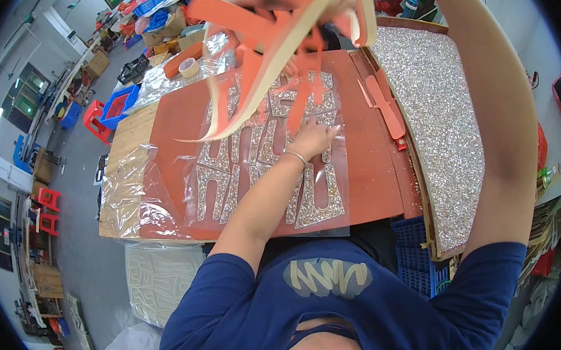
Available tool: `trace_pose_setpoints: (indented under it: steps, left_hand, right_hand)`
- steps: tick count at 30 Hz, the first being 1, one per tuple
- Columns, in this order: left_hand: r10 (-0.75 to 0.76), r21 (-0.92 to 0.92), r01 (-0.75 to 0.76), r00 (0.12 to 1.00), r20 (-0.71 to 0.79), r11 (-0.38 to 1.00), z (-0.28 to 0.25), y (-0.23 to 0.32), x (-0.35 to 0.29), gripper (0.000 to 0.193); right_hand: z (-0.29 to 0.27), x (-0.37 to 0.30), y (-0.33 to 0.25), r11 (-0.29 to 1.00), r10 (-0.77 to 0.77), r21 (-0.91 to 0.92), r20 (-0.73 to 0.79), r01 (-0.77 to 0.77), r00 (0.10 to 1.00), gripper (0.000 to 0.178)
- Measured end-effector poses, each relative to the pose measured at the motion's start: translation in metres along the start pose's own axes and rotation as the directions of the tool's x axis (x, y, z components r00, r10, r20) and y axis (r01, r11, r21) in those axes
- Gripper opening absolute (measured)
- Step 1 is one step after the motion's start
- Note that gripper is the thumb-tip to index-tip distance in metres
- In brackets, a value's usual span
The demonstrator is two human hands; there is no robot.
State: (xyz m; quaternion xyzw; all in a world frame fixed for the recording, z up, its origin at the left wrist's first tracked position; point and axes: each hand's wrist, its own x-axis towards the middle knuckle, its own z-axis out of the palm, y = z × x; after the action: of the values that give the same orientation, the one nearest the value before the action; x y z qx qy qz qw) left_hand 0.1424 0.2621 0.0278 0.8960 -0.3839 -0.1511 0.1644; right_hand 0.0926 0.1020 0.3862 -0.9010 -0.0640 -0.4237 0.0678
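My left hand [313, 140], with a bracelet at the wrist, rests on a clear plastic sheet [340, 179] among glittery stone-filled shapes [320, 207]. Its fingers are spread and touch the sheet, with nothing seen between them. My right arm [494, 92] reaches up past the top edge, so my right hand is out of sight. An orange and cream cut-out stencil [261, 82] hangs in the air over the far part of the sheet, its strips dangling and partly blurred. What holds it cannot be seen.
An orange-brown board [374, 188] lies under the sheet. At right stands a wood-edged tray of glittering stones [424, 74], with an orange scraper-like piece [386, 107] beside it. A tape roll [188, 68] lies far left. Another person's hand [291, 67] shows behind the stencil. Blue crates [415, 249] stand below.
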Motion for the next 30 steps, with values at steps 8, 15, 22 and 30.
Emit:
trace_pose_setpoints:
  steps: [8,15,22,30]
  left_hand:
    - [-0.094,0.168,0.134,0.969,-0.228,0.977,0.028,-0.005,0.001,0.048]
    - [-0.011,0.155,0.071,0.933,-0.359,0.985,0.036,-0.015,-0.011,0.061]
    - [-0.084,0.142,0.139,0.938,-0.337,0.980,0.040,-0.011,-0.005,0.060]
    - [-0.182,0.173,0.269,0.899,-0.399,0.947,0.036,-0.003,0.024,0.062]
  right_hand:
    - [-0.068,-0.075,0.056,0.938,0.166,0.266,0.218,-0.222,0.962,0.015]
    - [-0.163,-0.175,0.149,0.665,0.454,0.592,0.163,-0.455,0.876,0.024]
    - [-0.300,-0.359,0.341,0.425,0.723,0.812,-0.038,-0.401,0.690,0.033]
    - [-0.307,-0.543,0.372,0.317,0.948,0.773,-0.267,-0.550,0.171,0.033]
